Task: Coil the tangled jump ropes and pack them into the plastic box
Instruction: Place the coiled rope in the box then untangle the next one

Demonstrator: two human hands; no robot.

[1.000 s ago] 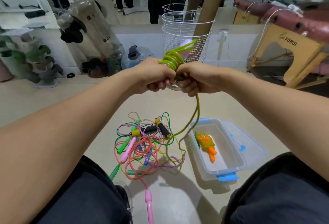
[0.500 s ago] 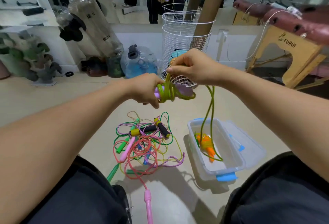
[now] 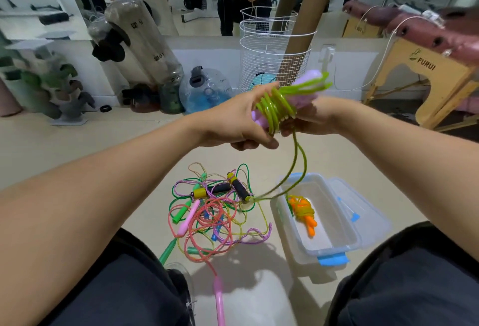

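Above the floor, the left hand [image 3: 233,120] grips the purple handles wrapped in coils of translucent green jump rope [image 3: 274,110], while the right hand [image 3: 311,118] curls round the bundle's right side. Its loose end hangs toward the tangled pile of coloured ropes [image 3: 215,211], left of the clear plastic box [image 3: 334,237] holding an orange coiled rope [image 3: 303,209].

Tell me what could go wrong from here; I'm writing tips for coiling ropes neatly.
1. The loose tail of the green rope hangs down to the tangled pile on the floor; it may snag there and drag other ropes up.
2. The coils sit around the purple handles held between the left hand and right hand; a slack grip could let the loops slide off.
3. The swinging tail passes over the plastic box and might catch its rim.
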